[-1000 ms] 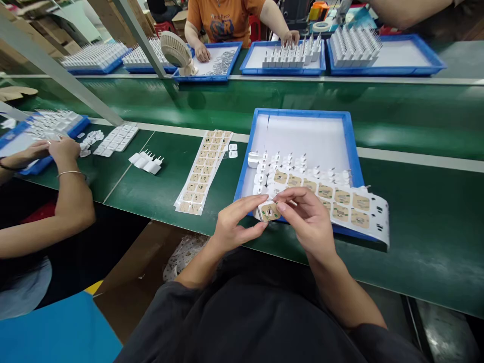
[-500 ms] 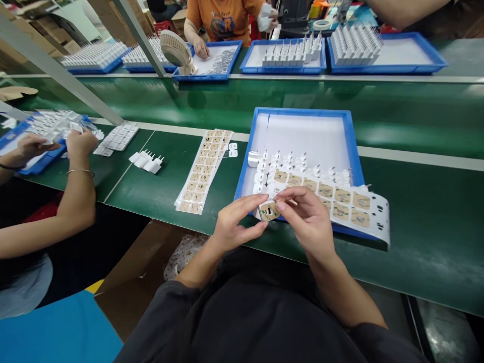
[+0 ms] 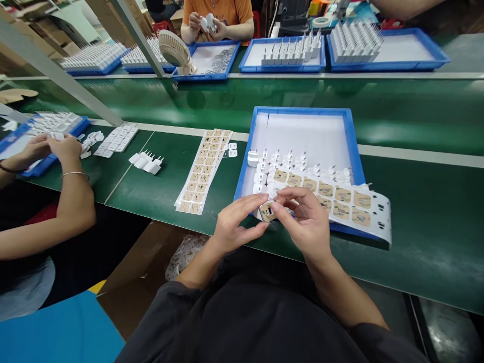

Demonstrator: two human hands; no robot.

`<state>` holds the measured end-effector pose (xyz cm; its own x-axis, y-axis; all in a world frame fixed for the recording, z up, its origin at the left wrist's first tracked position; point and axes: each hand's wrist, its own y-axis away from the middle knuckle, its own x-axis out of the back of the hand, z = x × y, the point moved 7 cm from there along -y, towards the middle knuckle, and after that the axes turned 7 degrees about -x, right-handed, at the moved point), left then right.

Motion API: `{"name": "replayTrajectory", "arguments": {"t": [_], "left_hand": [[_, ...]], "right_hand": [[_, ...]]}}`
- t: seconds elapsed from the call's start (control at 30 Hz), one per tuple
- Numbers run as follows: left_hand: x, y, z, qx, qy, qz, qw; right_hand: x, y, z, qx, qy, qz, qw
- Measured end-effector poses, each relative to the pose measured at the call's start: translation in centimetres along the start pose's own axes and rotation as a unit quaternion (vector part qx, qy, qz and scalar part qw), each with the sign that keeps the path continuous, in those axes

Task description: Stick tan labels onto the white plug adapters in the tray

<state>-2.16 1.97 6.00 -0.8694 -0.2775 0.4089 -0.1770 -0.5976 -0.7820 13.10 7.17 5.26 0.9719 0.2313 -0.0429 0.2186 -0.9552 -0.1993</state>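
My left hand (image 3: 236, 224) holds a small white plug-in charger (image 3: 259, 214) between thumb and fingers, above the tray's near edge. A tan adhesive sticker (image 3: 267, 212) with a dark slot covers the face turned toward me. From the right, my right hand (image 3: 302, 219) is closed at the charger, its thumb over the sticker's right part; what its fingertips touch behind is hidden. Beside that hand a sheet of tan stickers (image 3: 342, 196) lies across the blue tray (image 3: 357, 151), its right end overhanging. White chargers with pins up (image 3: 291, 160) stand in the tray, partly under the sheet.
More sticker sheets (image 3: 204, 171) lie left of the tray, with loose white chargers (image 3: 146, 162) farther left. A co-worker's hands (image 3: 56, 151) work at the left edge. Across the green bench, another person in orange (image 3: 219, 20) sits behind trays and a small fan (image 3: 176, 50).
My right thumb has shifted slightly left and covers more of the sticker. The left co-worker's hands have come together lower down; the person across now holds white pieces in both hands.
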Motion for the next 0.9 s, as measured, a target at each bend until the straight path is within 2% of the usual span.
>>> {"name": "replayTrajectory", "arguments": {"t": [0.33,0.53,0.57,0.63,0.7,0.77,0.83,0.9], "left_hand": [[0.1,0.1,0.1,0.003,-0.013,0.011,1.000],[0.0,0.2,0.0,-0.002,-0.016,0.021,1.000],[0.0,0.2,-0.1,-0.003,-0.014,0.025,1.000],[-0.1,0.4,-0.2,-0.004,-0.001,0.034,0.999],[-0.2,0.6,-0.4,-0.001,0.014,0.045,0.999],[-0.4,0.8,-0.7,0.010,0.025,0.051,0.998],[-0.7,0.9,-0.9,0.018,0.031,0.052,0.998],[-1.1,0.9,-1.0,0.013,0.041,0.053,0.998]], "right_hand": [[-0.2,0.3,-0.3,0.060,0.091,0.036,0.993],[-0.4,0.5,-2.4,0.175,0.223,0.074,0.956],[-0.2,0.3,-2.4,0.168,0.224,0.076,0.957],[0.1,-0.4,-1.7,0.109,0.184,0.043,0.976],[-0.2,-0.8,-0.4,0.032,0.108,-0.034,0.993],[-0.8,-0.8,0.5,-0.021,0.040,-0.100,0.994],[-1.0,-0.8,1.1,-0.044,0.005,-0.101,0.994],[-1.1,-0.7,1.6,-0.050,-0.014,-0.068,0.996]]}}
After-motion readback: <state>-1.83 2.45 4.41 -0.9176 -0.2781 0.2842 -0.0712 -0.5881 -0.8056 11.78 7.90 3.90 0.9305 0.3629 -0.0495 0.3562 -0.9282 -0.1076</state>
